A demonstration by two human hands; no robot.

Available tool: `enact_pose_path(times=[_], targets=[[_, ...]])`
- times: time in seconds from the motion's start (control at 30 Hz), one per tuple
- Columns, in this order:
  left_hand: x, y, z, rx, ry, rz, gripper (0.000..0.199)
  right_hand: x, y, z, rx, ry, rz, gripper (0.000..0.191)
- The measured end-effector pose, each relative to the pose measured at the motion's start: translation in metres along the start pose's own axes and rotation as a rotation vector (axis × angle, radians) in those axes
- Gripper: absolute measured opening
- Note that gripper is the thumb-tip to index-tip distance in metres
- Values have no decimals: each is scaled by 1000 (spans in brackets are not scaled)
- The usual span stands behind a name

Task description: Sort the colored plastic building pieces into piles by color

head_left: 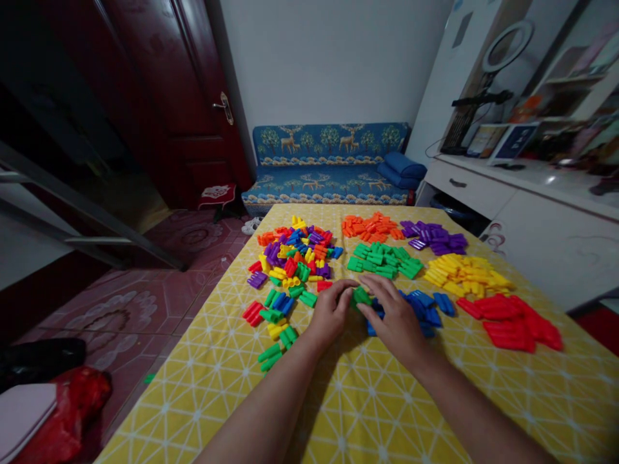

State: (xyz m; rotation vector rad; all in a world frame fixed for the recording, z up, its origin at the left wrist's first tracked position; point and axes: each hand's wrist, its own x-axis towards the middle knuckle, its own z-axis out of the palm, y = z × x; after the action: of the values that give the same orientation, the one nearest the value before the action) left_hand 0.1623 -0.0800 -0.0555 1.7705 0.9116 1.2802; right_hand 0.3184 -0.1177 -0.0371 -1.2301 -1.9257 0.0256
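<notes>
My left hand (333,312) and my right hand (394,319) meet above the middle of the table. A green bullet-shaped plastic building block (360,296) sits between their fingertips. The right thumb and fingers close around it from the right; the curled left fingers touch its left side, and their inner side is hidden. Under and beyond the right hand lies a pile of blue blocks (425,309), partly covered. Behind the hands is a pile of green blocks (384,259). A red block (324,285) lies just beyond the left hand.
A mixed-colour heap (294,251) stands at the table's left, with loose blocks (275,316) nearer me. Sorted piles of orange (372,225), purple (438,237), yellow (467,275) and red blocks (515,321) spread rightward. A blue patterned sofa (333,174) is behind the yellow tablecloth (372,399).
</notes>
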Motion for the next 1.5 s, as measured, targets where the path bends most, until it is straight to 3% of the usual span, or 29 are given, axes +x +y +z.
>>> enact_pose_path(times=[0.17, 0.27, 0.33, 0.47, 0.53, 0.6, 0.7, 0.83, 0.93, 1.03, 1.17, 1.33, 1.4, 1.5], targets=[[3, 1, 0, -259, 47, -135, 26, 9, -5, 7, 92, -82, 35, 35], [3, 0, 1, -330, 36, -173, 33, 22, 6, 1, 47, -74, 100, 28], [3, -3, 1, -347, 29, -232, 39, 36, 26, -6, -40, -9, 203, 25], [3, -11, 3, -285, 11, -310, 45, 67, 89, -27, -249, 67, 389, 28], [3, -14, 3, -280, 13, -326, 49, 79, 115, -36, -319, 35, 408, 31], [3, -16, 2, -336, 41, -373, 55, 86, 125, -39, -343, 12, 378, 35], [5, -15, 1, -486, 109, -464, 66, 85, 103, -33, -313, 5, 250, 35], [7, -10, -1, -647, 158, -561, 74, 63, 32, -8, -41, -165, 81, 24], [7, -7, -3, -668, 183, -515, 72, 45, -13, 11, 88, -358, -37, 31], [5, -5, -5, -631, 181, -478, 70, 36, -33, 21, 40, -408, -81, 38], [4, -10, -5, -624, 142, -469, 69, 37, -29, 27, 57, -392, -60, 37], [3, -24, 4, -555, 60, -444, 72, 53, 5, 27, 175, -338, 92, 18], [2, -26, 6, -486, 34, -427, 73, 63, 25, 20, 105, -263, 193, 13], [0, -19, 5, -352, 32, -352, 67, 77, 51, 6, -100, -68, 243, 23]])
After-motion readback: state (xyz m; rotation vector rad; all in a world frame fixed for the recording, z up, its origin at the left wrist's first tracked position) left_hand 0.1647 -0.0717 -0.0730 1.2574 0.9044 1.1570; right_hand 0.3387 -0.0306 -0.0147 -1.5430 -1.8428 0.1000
